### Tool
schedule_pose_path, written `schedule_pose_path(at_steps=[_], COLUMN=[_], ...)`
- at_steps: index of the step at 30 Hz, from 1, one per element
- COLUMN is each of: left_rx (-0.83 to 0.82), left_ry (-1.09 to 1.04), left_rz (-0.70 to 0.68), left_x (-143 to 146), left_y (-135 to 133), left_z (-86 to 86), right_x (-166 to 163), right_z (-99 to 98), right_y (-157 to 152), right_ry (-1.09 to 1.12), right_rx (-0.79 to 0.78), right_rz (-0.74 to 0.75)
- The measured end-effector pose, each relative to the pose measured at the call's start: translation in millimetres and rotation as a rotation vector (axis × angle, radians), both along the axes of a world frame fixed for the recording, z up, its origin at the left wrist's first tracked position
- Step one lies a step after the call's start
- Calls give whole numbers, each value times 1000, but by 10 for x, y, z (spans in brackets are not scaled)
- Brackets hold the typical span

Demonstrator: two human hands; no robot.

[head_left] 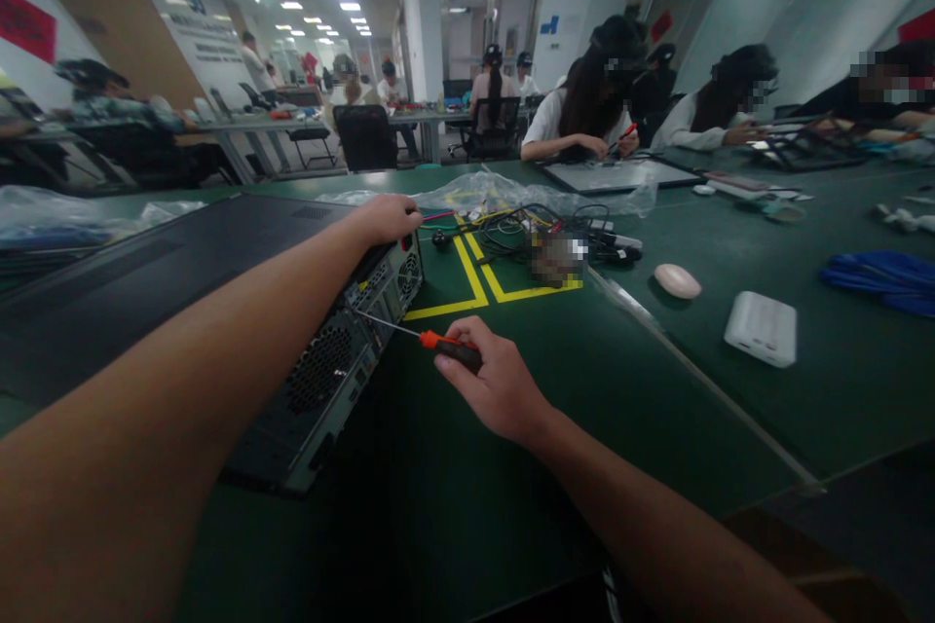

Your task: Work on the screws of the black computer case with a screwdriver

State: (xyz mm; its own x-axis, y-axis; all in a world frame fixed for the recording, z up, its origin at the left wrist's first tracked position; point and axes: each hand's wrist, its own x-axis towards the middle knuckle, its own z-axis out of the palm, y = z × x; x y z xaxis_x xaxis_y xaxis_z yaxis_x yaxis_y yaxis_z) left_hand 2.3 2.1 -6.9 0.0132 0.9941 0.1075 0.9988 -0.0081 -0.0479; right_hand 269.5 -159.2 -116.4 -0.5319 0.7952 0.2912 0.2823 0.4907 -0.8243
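A black desktop computer case (219,229) lies on its side at the left, its metal rear panel with vents and ports turned toward the right. Across its top reaches my left arm. At the far rear corner my left hand (385,218) is closed on the case's edge, fingers curled over it. My right hand (504,380) grips a screwdriver (449,346) by its orange and black handle, thumb and fingers wrapped round it. The thin shaft points left, and its tip meets the rear panel near the slot area. Whether the tip sits in a screw is too small to tell.
Beyond the case, a tangle of black cables (511,234) and clear plastic wrap (467,190) lie near yellow tape (467,273) on the green table (584,389). Rightward are a pale oval object (677,280), a white box-shaped device (761,328) and a blue bundle (880,280). Other people work opposite.
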Motion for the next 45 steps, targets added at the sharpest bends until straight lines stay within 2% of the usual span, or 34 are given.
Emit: schedule_pose_path(at_steps=[28, 45], left_rx=[-5, -21], left_ry=[2, -6], left_rz=[-1, 8], left_x=[40, 52], left_y=[-45, -57], left_z=[24, 50], right_x=[-5, 11], right_z=[-19, -55], right_y=[15, 89], right_ry=[44, 99], right_rx=[26, 138], right_rz=[5, -15])
